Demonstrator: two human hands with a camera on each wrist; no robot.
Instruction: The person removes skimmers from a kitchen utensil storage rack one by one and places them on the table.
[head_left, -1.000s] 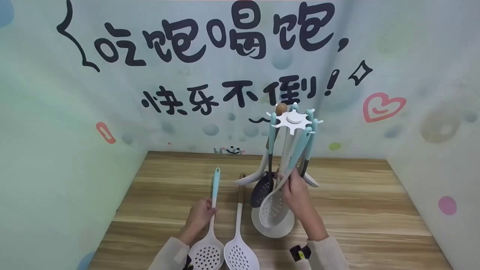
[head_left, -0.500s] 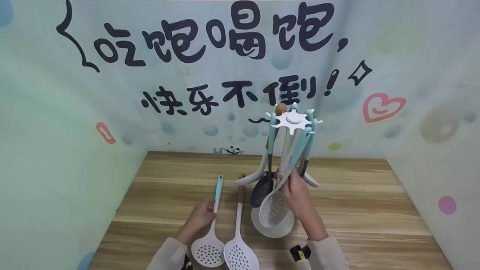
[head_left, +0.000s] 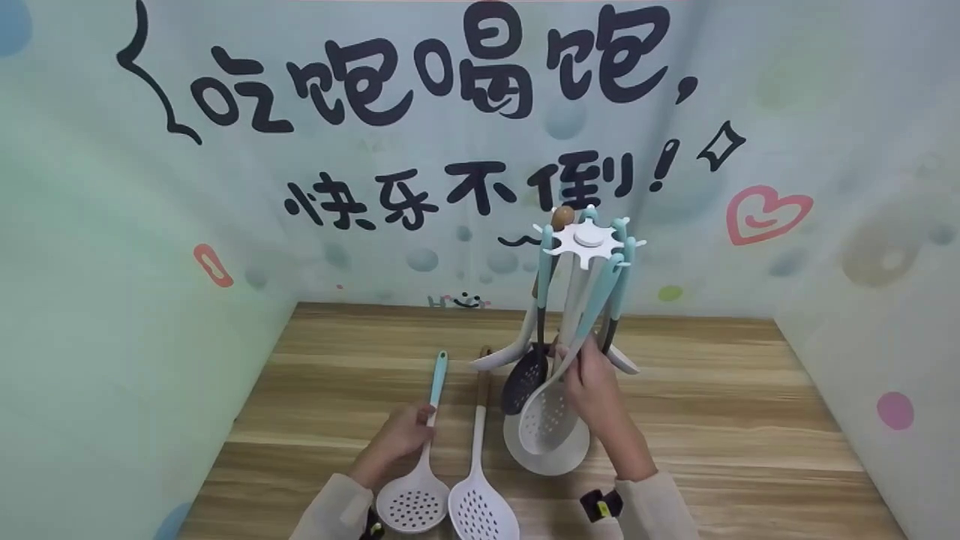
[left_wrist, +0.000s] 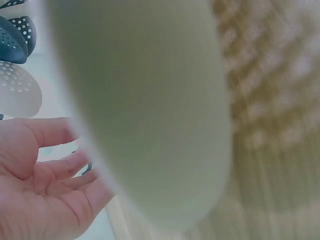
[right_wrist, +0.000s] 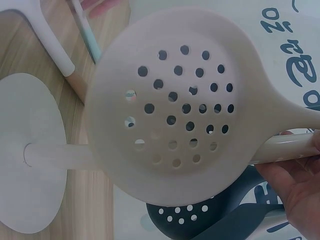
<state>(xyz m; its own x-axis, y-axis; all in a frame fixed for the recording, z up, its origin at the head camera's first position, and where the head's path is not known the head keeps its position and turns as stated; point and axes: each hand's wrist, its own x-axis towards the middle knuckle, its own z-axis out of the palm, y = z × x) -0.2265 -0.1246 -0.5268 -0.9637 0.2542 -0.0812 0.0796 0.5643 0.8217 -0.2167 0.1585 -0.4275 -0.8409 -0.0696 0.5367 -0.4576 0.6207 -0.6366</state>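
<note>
My left hand point(head_left: 409, 433) lies beside the teal handle of a white slotted skimmer point(head_left: 413, 504) that lies flat on the wooden table point(head_left: 712, 420). In the left wrist view the left hand point(left_wrist: 37, 182) shows an open palm with loose fingers, next to the blurred skimmer head point(left_wrist: 145, 100). My right hand point(head_left: 583, 369) pinches the handle of another white slotted skimmer point(head_left: 545, 417), which hangs from the white utensil rack point(head_left: 587, 238). The right wrist view shows that skimmer point(right_wrist: 175, 105) close up, with the right hand point(right_wrist: 297, 187) around its handle.
A second white skimmer point(head_left: 481, 511) with a wooden handle lies right of the first. A dark slotted spoon point(head_left: 523, 379) and other teal-handled tools hang on the rack, above its round base point(head_left: 546, 459). Printed walls close in the table on three sides.
The left hand lowered the teal-handled skimmer onto the table and loosened its hold. The right hand and the rack have stayed where they were.
</note>
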